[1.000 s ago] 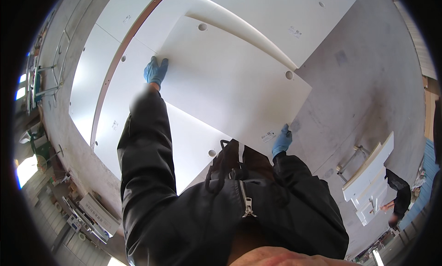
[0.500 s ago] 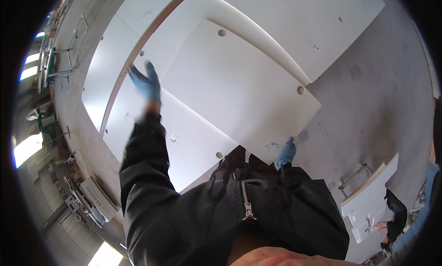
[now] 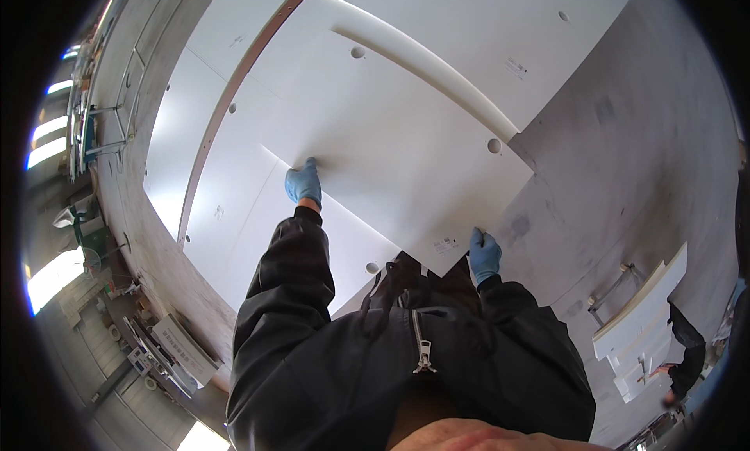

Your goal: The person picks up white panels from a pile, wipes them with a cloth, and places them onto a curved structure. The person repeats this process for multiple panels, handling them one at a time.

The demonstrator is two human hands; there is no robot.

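Observation:
A large white panel [image 3: 391,131] with round holes near its edges and a small printed label lies tilted in front of me. My left hand [image 3: 305,184], in a blue glove, grips its left edge, with the thumb over the top face and the other fingers curled at the edge. At the near right edge my right hand [image 3: 484,253], also gloved in blue, is closed on the same panel. The fingers under the edge are hidden. Beneath it, more white sheet [image 3: 234,178] with holes and labels shows on the left.
A reddish-brown strip [image 3: 226,99] curves along the left sheet. Another white panel [image 3: 500,29] lies at the far right, over grey floor [image 3: 594,146]. At the lower right, a person's dark sleeve [image 3: 687,345] is beside white panels [image 3: 641,314] on a stand. Metal rails [image 3: 125,115] run along the left.
My left hand has come down and right from above the left sheet, where it was spread, and has taken hold of the panel's left edge. My right hand stays at the near right edge.

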